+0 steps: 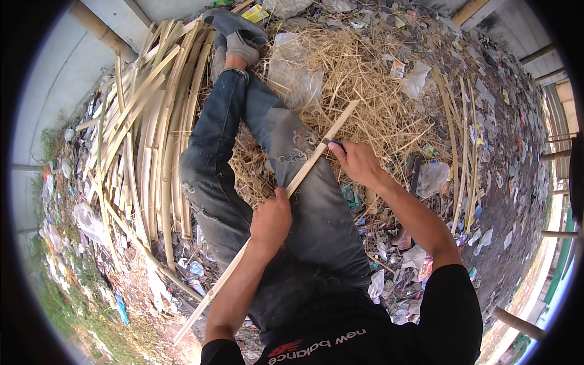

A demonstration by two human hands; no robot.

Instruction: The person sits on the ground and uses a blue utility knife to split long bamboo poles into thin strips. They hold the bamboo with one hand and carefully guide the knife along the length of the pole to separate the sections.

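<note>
A long pale bamboo strip (320, 148) runs slantwise across my lap, its far end above the straw and its near end beyond my left forearm. My left hand (271, 220) is wrapped round the strip at about its middle, over my thigh. Farther up, my right hand (359, 163) grips a small knife (333, 145) with a dark bluish handle. The knife meets the strip just above my torn jean knee (301, 143); most of its blade is hidden.
Many split bamboo strips (161, 134) lie piled to my left. Thin shavings (365, 79) heap up beyond my legs. A few more strips (463, 146) lie on the right, on litter-strewn ground (511, 182). A dark flat bar (416, 174) lies near my right forearm.
</note>
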